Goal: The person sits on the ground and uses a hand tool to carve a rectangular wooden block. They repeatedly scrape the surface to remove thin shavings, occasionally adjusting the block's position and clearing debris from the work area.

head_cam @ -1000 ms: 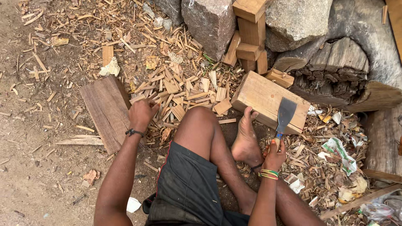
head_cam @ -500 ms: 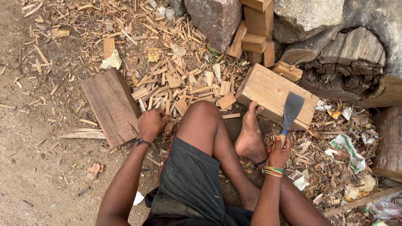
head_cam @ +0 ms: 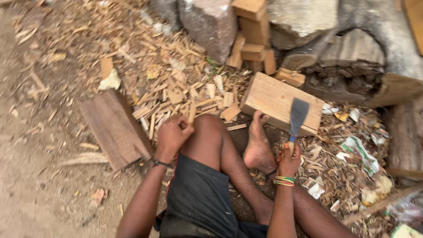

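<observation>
Currently I am sitting on the ground with my knee (head_cam: 207, 132) raised and my foot (head_cam: 257, 147) resting against a block (head_cam: 273, 99).

Left hand (head_cam: 172, 135): I am curling its fingers together around a thin stick (head_cam: 192, 115). The stick is standing nearly upright out of the fist, just beside the knee. A dark band (head_cam: 161, 163) is sitting on that wrist.

Right hand (head_cam: 288, 161): I am clamping its fingers around the handle of a blade (head_cam: 298, 115). The flat dark blade is pointing up and away from me, and its tip is overlapping the near edge of the block. Whether metal is touching wood I cannot tell. Coloured bangles (head_cam: 284, 180) are circling this wrist.

Surroundings: a dark plank (head_cam: 115, 128) is lying flat on the dirt to the left of my left hand, close to it. Split sticks (head_cam: 176, 94) are lying in a loose heap between the plank and the block, beyond the knee. Short offcuts (head_cam: 253, 33) are standing stacked behind the block, between two stones (head_cam: 211, 24). Chips and scraps of paper (head_cam: 359, 150) are littering the ground to the right of the blade.
</observation>
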